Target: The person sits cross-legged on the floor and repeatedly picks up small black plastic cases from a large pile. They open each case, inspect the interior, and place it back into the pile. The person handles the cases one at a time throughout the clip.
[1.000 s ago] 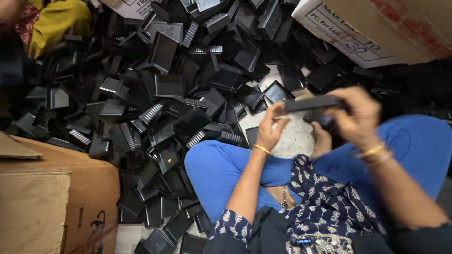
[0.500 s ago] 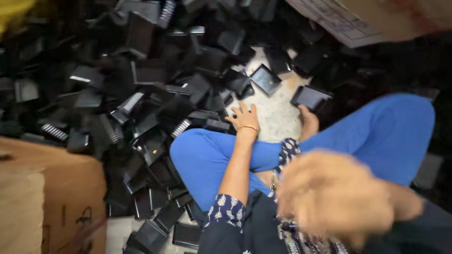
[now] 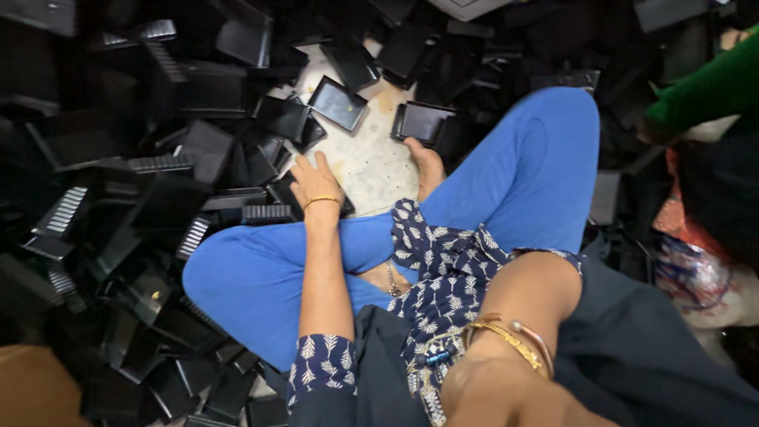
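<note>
Left hand [image 3: 315,183] is now reaching down past the blue-clad knee, fingers spread narrow, resting on black plastic trays [image 3: 273,207] at the pile's edge; gripping nothing visibly. Right hand [image 3: 506,395] is pulling back close under the camera, blurred; grip cannot be told. The tray it was holding earlier is gone. Two open trays [image 3: 338,103] are lying just beyond the left hand on the floor [image 3: 371,162].

A pale, speckled stone floor [image 3: 371,162] shows only in a small bare patch, stained yellowish in places, while heaps of black plastic trays [image 3: 158,198] bury the rest under dim, even light, with a brown cardboard corner [image 3: 35,391] at lower left.
</note>
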`<state>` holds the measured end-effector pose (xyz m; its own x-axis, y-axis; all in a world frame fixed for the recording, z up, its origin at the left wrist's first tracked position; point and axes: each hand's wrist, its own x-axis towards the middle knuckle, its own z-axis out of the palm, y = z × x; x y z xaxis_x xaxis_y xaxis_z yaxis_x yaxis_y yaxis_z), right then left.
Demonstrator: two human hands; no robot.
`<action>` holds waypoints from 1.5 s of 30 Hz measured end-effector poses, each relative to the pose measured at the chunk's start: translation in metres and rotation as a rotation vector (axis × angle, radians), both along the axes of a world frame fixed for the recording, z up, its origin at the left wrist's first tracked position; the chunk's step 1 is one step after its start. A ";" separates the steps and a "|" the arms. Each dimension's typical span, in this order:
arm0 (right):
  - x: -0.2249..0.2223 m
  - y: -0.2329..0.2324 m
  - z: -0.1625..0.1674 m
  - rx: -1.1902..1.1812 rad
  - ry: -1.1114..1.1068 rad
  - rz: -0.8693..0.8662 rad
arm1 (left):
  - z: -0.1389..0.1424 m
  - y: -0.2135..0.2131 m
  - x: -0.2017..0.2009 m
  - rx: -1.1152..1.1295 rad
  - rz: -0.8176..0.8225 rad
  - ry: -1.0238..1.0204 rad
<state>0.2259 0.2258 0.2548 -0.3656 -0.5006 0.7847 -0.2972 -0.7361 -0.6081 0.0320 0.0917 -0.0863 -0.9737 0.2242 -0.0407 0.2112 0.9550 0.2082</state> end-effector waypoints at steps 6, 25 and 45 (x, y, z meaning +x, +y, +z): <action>-0.008 0.005 -0.002 0.003 0.004 -0.022 | -0.007 -0.001 0.003 -0.157 -0.102 -0.096; -0.204 0.055 -0.278 1.601 0.065 -1.360 | 0.049 -0.013 -0.027 1.323 0.459 -0.082; -0.143 0.112 -0.229 1.252 -0.288 -1.094 | 0.064 -0.032 -0.028 2.110 0.212 0.017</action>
<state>0.0826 0.3382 0.0261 -0.9882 -0.1521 -0.0193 -0.0883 0.6679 -0.7390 0.0045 0.0602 -0.0226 -0.9815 -0.1777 0.0705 0.1715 -0.6551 0.7358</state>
